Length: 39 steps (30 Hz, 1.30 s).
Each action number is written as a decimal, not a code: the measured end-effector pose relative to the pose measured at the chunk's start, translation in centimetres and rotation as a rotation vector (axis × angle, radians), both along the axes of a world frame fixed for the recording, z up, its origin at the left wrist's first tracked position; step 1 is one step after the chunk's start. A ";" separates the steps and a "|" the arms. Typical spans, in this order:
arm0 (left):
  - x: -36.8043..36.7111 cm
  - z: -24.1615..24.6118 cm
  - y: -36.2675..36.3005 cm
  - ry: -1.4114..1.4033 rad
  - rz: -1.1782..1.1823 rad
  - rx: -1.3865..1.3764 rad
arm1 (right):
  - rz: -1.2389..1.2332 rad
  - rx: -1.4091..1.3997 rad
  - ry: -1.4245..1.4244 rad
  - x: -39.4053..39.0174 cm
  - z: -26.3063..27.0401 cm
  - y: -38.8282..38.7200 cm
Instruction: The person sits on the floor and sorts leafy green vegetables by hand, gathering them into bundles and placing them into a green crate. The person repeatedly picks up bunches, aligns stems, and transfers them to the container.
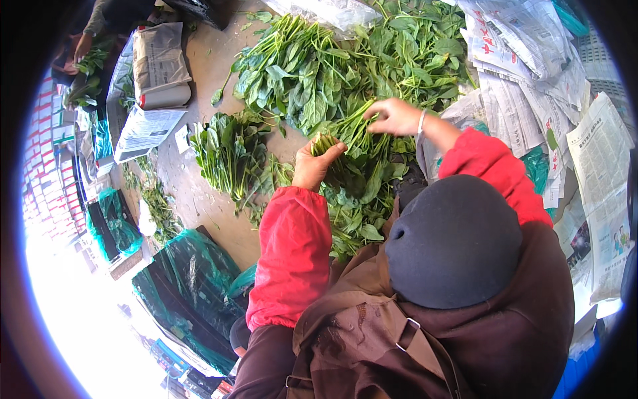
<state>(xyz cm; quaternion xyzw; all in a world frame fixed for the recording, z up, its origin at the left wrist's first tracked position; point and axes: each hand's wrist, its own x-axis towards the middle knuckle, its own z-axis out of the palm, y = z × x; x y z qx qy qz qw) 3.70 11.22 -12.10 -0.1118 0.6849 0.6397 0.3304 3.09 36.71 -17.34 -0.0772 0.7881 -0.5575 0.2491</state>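
Observation:
My left hand (pixel 316 162) is closed around a bunch of leafy greens (pixel 324 143), its cut stem ends poking up above the fingers and its leaves hanging below. Just to the right, my slightly blurred right hand (pixel 394 117) is at the stems of loose greens (pixel 356 124); whether the fingers grip any is unclear. Beyond both hands spreads a large heap of spinach-like greens (pixel 309 85). A separate pile of the same greens (pixel 229 154) lies on the floor to the left. More leaves (pixel 356 224) lie below my hands, close to my body.
Stacked newspaper sheets (pixel 518 109) lie on the right. Green plastic-lined crates (pixel 184 284) stand at lower left, near scattered trimmings (pixel 159 209). Clear plastic (pixel 339 15) touches the heap's far side. At upper left, another person's hand (pixel 83 47) is over greens, near a newspaper-covered box (pixel 162 60).

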 end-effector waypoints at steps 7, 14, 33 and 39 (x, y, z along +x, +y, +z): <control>-0.2 1.7 -0.8 -0.056 0.016 -0.017 | -0.014 -0.015 0.050 -1.0 -1.5 -1.5; -0.9 4.6 -2.9 -0.164 0.112 0.110 | 0.166 0.142 0.116 0.3 -1.0 0.0; 3.3 0.7 3.3 0.183 -0.427 -0.288 | 0.102 -0.173 -0.312 2.1 4.4 -1.7; 3.3 2.5 4.2 0.136 -0.298 -0.241 | -0.057 -0.024 0.222 2.8 3.2 -2.2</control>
